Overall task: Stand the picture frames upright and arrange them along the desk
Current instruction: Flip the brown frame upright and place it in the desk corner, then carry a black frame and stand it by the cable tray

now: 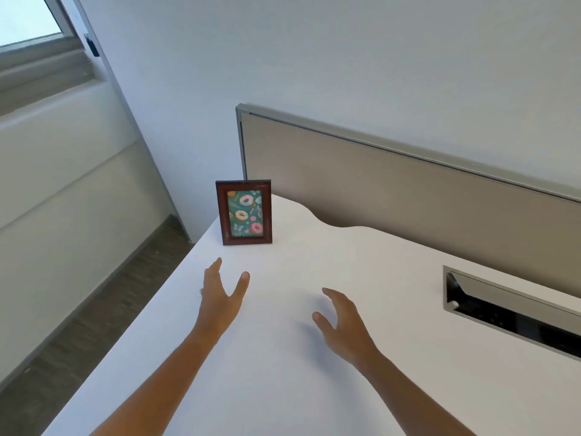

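Note:
A small picture frame (244, 212) with a dark brown wooden border and a teal doughnut print stands upright at the far left corner of the white desk (283, 357). My left hand (221, 297) hovers open just in front of the frame, fingers spread, a short gap from its base. My right hand (341, 322) is open too, further right and nearer to me, holding nothing. Only this one frame is in view.
A grey-beige partition panel (408, 190) runs along the desk's back edge. A metal cable tray slot (509, 313) is cut into the desk at the right. The desk's left edge drops to a dark floor (78, 325); a window sits upper left.

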Action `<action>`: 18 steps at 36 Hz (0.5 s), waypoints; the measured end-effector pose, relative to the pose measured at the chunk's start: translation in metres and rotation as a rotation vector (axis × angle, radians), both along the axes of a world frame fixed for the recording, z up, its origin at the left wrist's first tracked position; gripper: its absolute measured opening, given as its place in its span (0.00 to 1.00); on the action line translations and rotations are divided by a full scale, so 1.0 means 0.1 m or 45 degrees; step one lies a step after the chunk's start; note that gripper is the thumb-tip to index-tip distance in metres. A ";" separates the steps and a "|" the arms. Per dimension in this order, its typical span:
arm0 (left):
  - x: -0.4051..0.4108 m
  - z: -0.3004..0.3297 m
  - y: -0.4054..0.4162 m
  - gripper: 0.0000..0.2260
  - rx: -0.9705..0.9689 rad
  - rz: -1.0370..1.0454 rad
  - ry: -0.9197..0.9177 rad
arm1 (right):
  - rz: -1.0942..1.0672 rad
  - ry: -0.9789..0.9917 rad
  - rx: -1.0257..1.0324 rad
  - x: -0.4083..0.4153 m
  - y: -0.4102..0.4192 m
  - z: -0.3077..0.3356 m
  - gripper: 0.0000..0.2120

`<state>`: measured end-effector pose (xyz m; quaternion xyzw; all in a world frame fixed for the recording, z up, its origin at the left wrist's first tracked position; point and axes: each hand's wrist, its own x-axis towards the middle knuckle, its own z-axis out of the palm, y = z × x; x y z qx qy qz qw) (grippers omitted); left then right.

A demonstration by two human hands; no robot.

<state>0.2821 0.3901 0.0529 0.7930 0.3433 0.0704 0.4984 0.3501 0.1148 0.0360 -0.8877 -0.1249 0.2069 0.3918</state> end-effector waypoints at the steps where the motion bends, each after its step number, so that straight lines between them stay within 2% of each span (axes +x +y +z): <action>1: -0.08 0.01 -0.10 0.38 0.049 -0.056 0.009 | -0.015 -0.016 -0.003 -0.10 -0.14 0.03 0.28; 4: -0.36 0.04 -0.45 0.41 0.172 -0.235 0.033 | -0.028 -0.105 -0.063 -0.40 -0.55 0.09 0.29; 9: -0.81 0.05 -1.08 0.47 0.362 -0.502 -0.021 | 0.038 -0.382 -0.312 -0.89 -1.22 0.21 0.31; 14: -1.12 0.12 -1.76 0.48 0.551 -0.754 -0.115 | 0.028 -0.581 -0.458 -1.32 -1.85 0.37 0.31; 18: -1.26 0.22 -2.32 0.46 0.621 -0.918 -0.158 | -0.053 -0.650 -0.528 -1.60 -2.31 0.46 0.33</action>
